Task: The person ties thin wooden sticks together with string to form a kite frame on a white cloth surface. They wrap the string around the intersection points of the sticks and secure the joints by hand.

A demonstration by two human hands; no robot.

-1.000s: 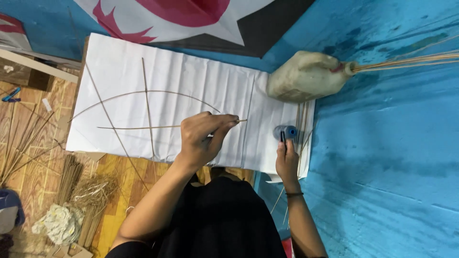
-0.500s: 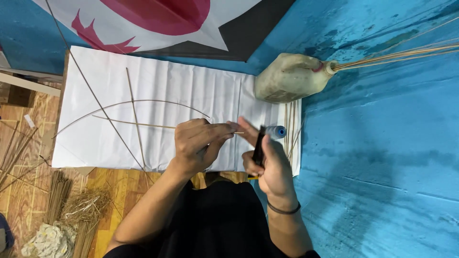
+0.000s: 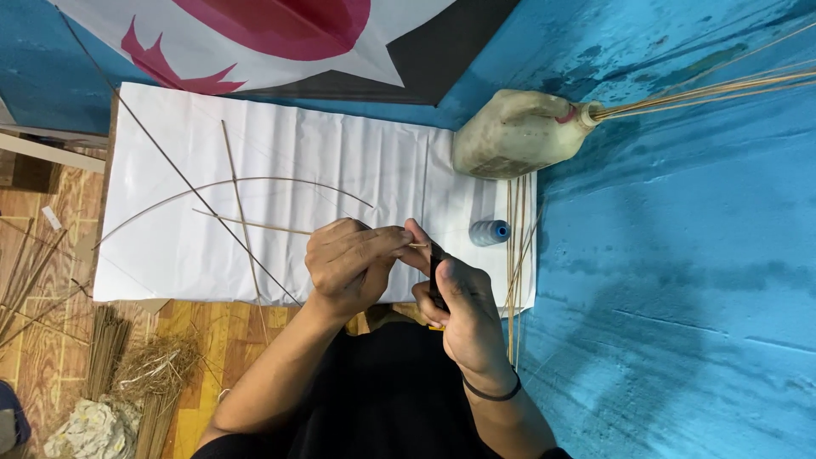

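My left hand pinches the near end of a thin bamboo stick that lies across a white paper sheet. Pressed against it from the right, my right hand grips a dark-handled tool whose tip meets the stick's end by my thumb. A bent bamboo strip arches over the paper, crossed by an upright stick and a long dark diagonal stick. A blue thread spool lies on the paper just right of my hands.
A dirty plastic jug on its side holds long bamboo sticks pointing right. Thin sticks lie along the paper's right edge. A white, red and black kite lies beyond. Straw bundles and cloth sit lower left; a blue floor spreads right.
My right hand left the spool, came back with the dark tool and closed in on my left hand at the stick's end. The view shifted slightly.
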